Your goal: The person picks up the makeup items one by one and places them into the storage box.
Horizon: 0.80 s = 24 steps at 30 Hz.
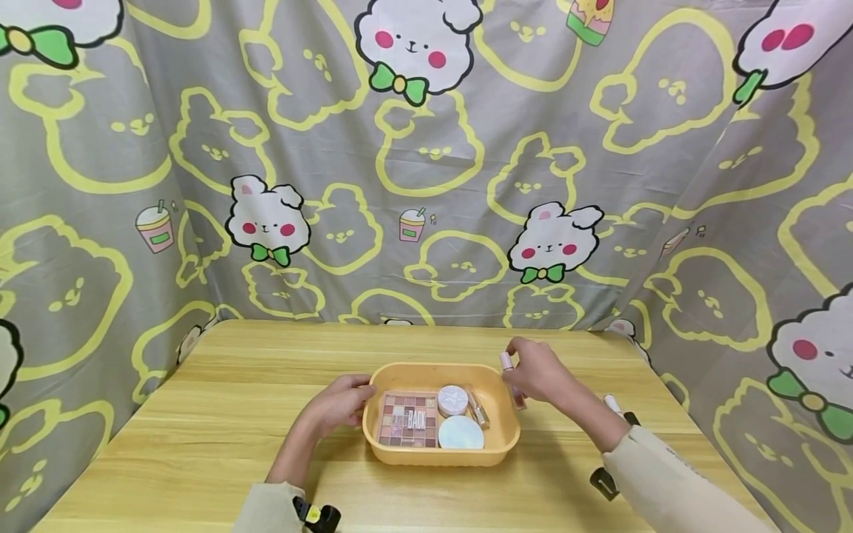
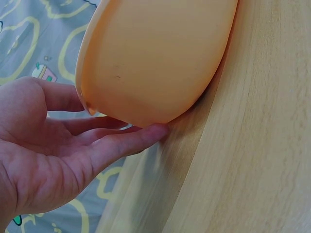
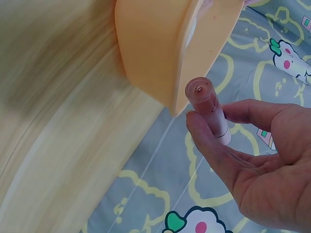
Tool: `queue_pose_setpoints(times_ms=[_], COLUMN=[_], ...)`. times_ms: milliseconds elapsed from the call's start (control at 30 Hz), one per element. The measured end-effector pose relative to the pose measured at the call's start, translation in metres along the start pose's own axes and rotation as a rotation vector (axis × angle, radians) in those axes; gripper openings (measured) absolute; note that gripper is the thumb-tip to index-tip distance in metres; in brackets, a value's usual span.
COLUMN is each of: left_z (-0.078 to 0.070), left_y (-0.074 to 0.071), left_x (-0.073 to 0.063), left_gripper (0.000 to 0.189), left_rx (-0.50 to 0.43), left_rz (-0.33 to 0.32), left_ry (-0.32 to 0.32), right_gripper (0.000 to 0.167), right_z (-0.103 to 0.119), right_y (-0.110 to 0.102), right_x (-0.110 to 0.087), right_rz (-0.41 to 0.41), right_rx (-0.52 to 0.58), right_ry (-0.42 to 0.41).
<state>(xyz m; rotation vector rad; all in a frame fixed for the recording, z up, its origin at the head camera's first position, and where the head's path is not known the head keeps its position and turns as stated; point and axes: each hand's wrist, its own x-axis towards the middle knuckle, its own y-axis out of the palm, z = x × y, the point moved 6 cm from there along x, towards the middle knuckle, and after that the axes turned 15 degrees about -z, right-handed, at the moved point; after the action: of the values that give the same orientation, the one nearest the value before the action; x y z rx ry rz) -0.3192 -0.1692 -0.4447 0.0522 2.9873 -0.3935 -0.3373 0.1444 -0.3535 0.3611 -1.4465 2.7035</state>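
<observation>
My right hand (image 1: pixel 535 370) pinches a small lip gloss tube (image 3: pixel 209 109) between thumb and fingertips. Its pale pink cap (image 1: pixel 506 361) points up in the head view, and the tube is held at the right end of an orange plastic basket (image 1: pixel 443 457). With my left hand (image 1: pixel 341 403) I hold the basket's left end, one digit at the rim and others low on the outer wall (image 2: pixel 155 63). Inside the basket lie an eyeshadow palette (image 1: pixel 408 420), a round case with a star (image 1: pixel 453 400), a pale round compact (image 1: pixel 461 432) and a slim lipstick-like tube (image 1: pixel 478 411).
The basket stands on a wooden table (image 1: pixel 220 414). Near my right forearm are a white-tipped item (image 1: pixel 611 404), partly hidden by the sleeve, and a black wrist strap piece (image 1: pixel 603 483). A patterned grey curtain (image 1: pixel 413 163) encloses the back and sides.
</observation>
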Motion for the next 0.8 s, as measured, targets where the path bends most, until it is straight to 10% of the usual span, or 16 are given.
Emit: queue_pose_setpoints(times_ms=[800], left_z=[0.0], left_y=[0.0], left_x=[0.001], left_gripper=[0.048], left_rx=[-0.007], left_rz=[0.019], left_ry=[0.007], right_gripper=[0.029], right_z=[0.012], right_y=[0.021], right_x=[-0.008], right_rz=[0.019], right_rx=[0.063], right_ry=[0.003])
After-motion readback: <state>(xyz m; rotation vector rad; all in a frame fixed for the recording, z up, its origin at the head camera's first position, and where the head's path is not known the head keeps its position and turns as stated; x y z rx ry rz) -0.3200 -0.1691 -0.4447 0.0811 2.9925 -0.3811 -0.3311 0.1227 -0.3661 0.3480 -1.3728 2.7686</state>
